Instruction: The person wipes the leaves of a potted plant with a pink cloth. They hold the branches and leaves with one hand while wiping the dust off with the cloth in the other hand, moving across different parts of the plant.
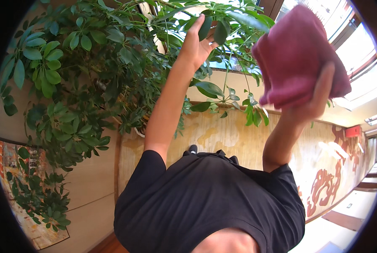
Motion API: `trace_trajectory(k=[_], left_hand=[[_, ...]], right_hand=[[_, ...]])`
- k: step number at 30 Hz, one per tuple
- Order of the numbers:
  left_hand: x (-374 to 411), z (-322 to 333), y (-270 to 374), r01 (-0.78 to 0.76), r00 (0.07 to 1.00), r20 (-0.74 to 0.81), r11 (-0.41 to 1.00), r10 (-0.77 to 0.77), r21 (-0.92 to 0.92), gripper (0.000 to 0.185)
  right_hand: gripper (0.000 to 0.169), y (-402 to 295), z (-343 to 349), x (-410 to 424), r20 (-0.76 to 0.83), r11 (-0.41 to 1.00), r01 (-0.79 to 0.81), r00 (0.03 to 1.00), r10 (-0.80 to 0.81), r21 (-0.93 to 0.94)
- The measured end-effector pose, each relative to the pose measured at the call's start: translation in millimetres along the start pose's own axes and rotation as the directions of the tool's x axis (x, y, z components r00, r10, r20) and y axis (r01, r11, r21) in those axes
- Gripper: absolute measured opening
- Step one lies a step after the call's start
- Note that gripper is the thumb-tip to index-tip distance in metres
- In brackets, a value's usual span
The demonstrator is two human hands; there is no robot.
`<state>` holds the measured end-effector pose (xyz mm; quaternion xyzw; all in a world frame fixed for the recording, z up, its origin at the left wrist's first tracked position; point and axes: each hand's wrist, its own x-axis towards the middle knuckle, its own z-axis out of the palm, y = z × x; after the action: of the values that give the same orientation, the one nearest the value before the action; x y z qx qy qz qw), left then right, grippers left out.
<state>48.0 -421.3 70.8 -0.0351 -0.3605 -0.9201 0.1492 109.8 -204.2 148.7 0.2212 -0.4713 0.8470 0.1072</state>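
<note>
A tall leafy houseplant [112, 63], its leaflets spread like an umbrella, fills the upper left and reaches across the top middle. My left hand [199, 44] is raised among its upper leaves, palm upward, with dark green leaves [220, 32] lying at the fingers and thumb. Whether the fingers pinch a leaf cannot be told. At the upper right my right hand [318, 95] holds a folded dark red cloth [296, 60], thumb over its near side. The cloth is slightly blurred and hides the other fingers. Its left edge is close to the outer leaves.
Windows [359, 41] stand behind the plant and along the right. Part of a white pot rim [140, 132] shows below the foliage. A patterned floor [226, 132] runs to the right, with a red box [353, 131] far off. A picture [43, 231] hangs at the lower left.
</note>
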Motion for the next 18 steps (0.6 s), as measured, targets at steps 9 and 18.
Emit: trace_trajectory(k=[9,18], left_hand=[[1,12,22,-0.038,0.997,0.074,0.989,0.028,0.144,0.028],[-24,31,11,0.025,0.974,0.225,1.0,-0.025,0.005,0.082]], right_hand=[[0.071,90,61,74,0.702,0.32,0.72,0.685,-0.192,-0.615],[0.059,134,29,11,0.519,0.875,0.109,0.837,0.175,-0.472]])
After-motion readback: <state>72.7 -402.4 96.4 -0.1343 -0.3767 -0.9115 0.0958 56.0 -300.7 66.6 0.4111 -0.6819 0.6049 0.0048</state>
